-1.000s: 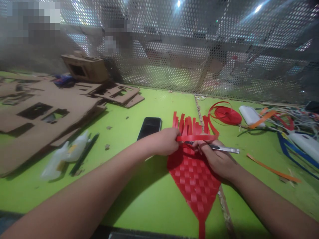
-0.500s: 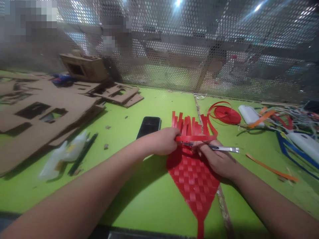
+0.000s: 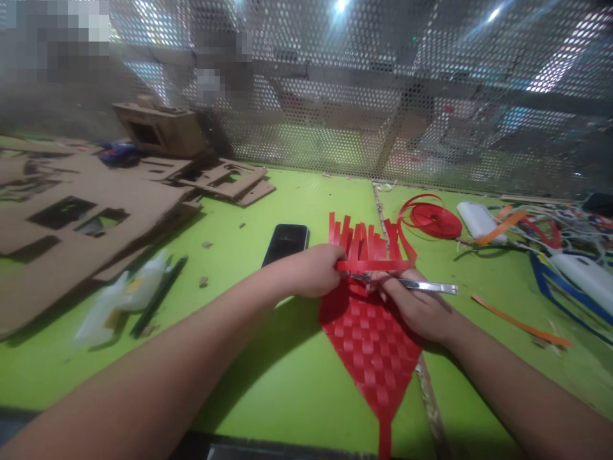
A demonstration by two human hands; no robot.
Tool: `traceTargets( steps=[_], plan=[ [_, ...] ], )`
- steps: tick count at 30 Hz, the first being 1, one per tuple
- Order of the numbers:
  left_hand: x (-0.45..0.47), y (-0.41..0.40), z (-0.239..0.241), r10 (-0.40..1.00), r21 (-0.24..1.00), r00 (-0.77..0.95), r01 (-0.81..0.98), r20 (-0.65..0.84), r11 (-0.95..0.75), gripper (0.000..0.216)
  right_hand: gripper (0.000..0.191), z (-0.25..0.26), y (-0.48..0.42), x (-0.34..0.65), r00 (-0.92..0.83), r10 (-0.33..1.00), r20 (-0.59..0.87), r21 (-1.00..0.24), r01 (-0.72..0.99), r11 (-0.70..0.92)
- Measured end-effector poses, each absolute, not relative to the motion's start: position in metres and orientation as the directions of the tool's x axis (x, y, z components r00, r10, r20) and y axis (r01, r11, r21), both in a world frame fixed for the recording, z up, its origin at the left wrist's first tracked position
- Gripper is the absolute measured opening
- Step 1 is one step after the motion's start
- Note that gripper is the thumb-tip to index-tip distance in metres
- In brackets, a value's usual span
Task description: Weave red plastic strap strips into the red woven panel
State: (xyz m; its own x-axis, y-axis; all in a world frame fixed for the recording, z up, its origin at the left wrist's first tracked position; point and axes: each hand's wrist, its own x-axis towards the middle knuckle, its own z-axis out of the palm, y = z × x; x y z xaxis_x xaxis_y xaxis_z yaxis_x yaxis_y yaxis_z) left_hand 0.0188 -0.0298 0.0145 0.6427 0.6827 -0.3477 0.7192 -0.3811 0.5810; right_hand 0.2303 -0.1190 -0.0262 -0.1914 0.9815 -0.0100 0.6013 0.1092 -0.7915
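Note:
A red woven ribbon piece (image 3: 371, 345), pointed toward me, lies on the green table (image 3: 268, 377), with loose strip ends (image 3: 361, 239) sticking up at its far edge. My left hand (image 3: 313, 271) is closed, pinching the end of a horizontal red strip (image 3: 378, 264) laid across those ends. My right hand (image 3: 414, 306) rests on the weave and grips a thin metal knife (image 3: 421, 285), its tip pointing left under the strip. That strip curves back to a red ribbon roll (image 3: 433, 220).
A black phone (image 3: 286, 243) lies just left of the weave. Cut cardboard sheets (image 3: 90, 217) and a cardboard box (image 3: 158, 128) fill the left. A white bottle (image 3: 124, 297) and dark pen lie near left. Orange, blue and white strips (image 3: 541, 255) clutter the right. Perforated metal screen behind.
Nothing much has changed. Both hands keep their hold on the strip and the knife; the view has shifted only slightly.

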Motion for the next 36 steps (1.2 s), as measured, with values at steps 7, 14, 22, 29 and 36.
traceTargets(
  steps=[7, 14, 22, 29, 36],
  plan=[
    [0.0186, -0.0297, 0.0154, 0.675, 0.573, 0.643, 0.724, -0.362, -0.383, 0.022, 0.041, -0.0293, -0.1196, 0.2331, -0.172, 0.985, -0.006, -0.82, 0.565, 0.094],
    [0.0187, -0.0323, 0.0172, 0.696, 0.575, 0.63, 0.728, -0.345, -0.374, 0.017, 0.036, -0.0224, -0.1195, 0.225, -0.292, 0.957, 0.002, -0.785, 0.592, 0.182],
    [0.0187, -0.0297, 0.0104, 0.704, 0.601, 0.637, 0.708, -0.315, -0.372, 0.02, 0.042, -0.0296, -0.1192, 0.2328, -0.192, 0.981, -0.039, -0.828, 0.556, 0.076],
    [0.0187, -0.0315, 0.0087, 0.711, 0.626, 0.629, 0.701, -0.315, -0.342, 0.016, 0.04, -0.0269, -0.1194, 0.2298, -0.26, 0.965, -0.029, -0.83, 0.545, 0.122],
    [0.0212, -0.0332, 0.0122, 0.731, 0.607, 0.61, 0.716, -0.306, -0.344, 0.02, 0.037, -0.0242, -0.1183, 0.2294, -0.247, 0.969, -0.024, -0.834, 0.54, 0.117]
  ],
)
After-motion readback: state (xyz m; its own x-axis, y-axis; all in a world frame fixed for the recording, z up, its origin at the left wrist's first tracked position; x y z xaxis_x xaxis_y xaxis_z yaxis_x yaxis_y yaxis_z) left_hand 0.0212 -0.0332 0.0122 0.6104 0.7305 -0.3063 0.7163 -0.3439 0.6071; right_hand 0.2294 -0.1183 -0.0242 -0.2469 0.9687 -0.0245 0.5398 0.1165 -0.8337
